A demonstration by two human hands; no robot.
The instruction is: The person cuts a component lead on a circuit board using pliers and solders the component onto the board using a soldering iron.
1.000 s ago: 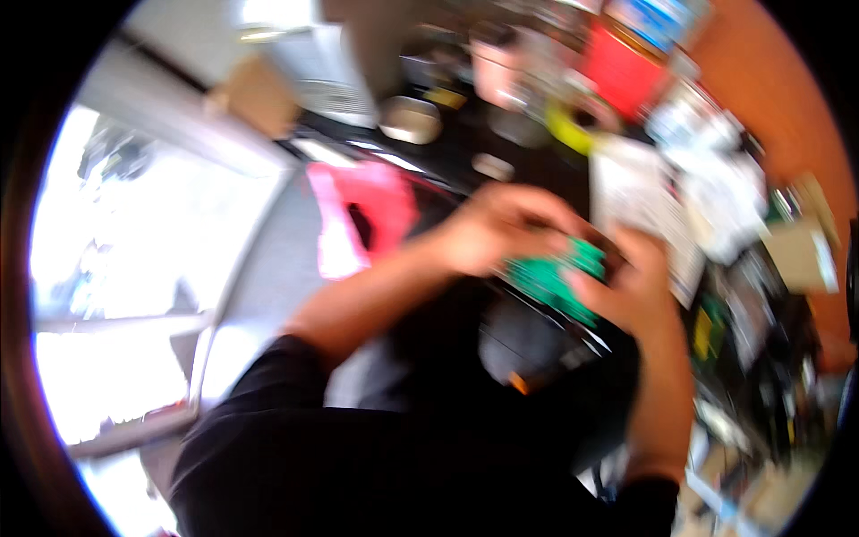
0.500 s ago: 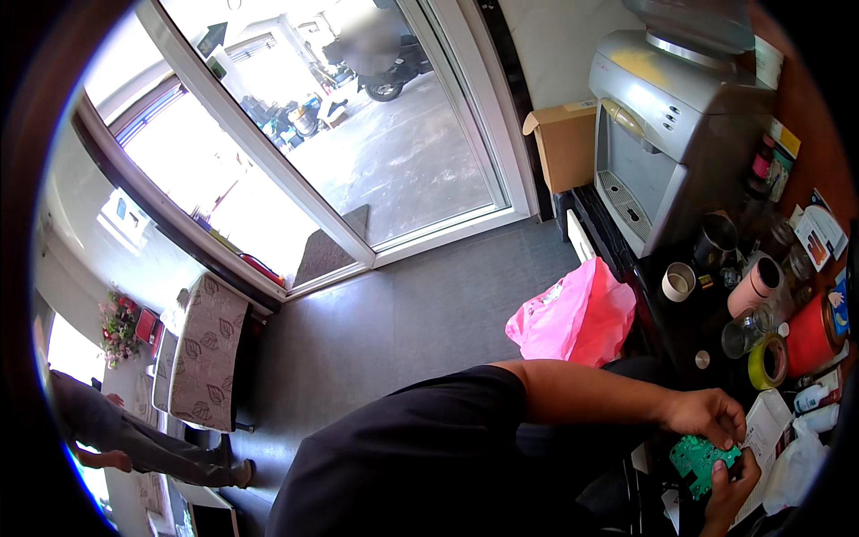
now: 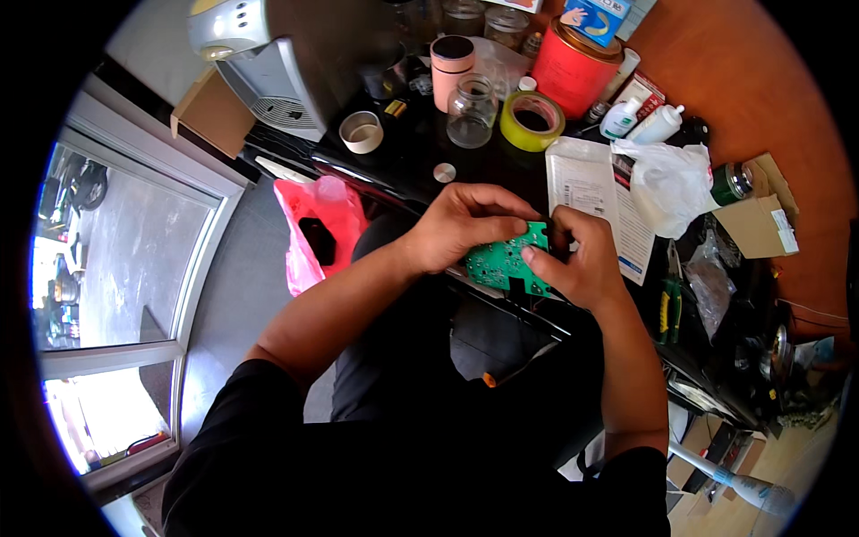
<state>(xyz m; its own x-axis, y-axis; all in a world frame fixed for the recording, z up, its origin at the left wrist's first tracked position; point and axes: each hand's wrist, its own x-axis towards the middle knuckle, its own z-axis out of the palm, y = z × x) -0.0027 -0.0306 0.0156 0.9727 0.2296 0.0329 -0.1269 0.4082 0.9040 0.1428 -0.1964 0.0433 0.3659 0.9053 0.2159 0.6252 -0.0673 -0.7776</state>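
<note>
Between my two hands is a green circuit board (image 3: 501,266), held tilted above the front edge of the black counter. My left hand (image 3: 461,225) grips its upper left edge, thumb on the board's face and fingers curled behind. At the board's right side, my right hand (image 3: 586,259) is closed with its thumb pressed on the face and its fingers partly hidden behind. Small solder points dot the visible side, and a dark notch shows at its lower edge. Under and beyond the right hand lies a white printed paper packet (image 3: 582,174).
A yellow tape roll (image 3: 507,134), glass jar (image 3: 472,112), pink flask (image 3: 440,80), metal cup (image 3: 361,132) and red tin (image 3: 573,76) stand at the back. Yellow-green handled pliers (image 3: 670,309) lie at right, near a white plastic bag (image 3: 667,188). A pink bag (image 3: 304,268) is at left.
My view has swung right, toward the counter, so the hands and board now appear near the middle. Both hands still grip the circuit board.
</note>
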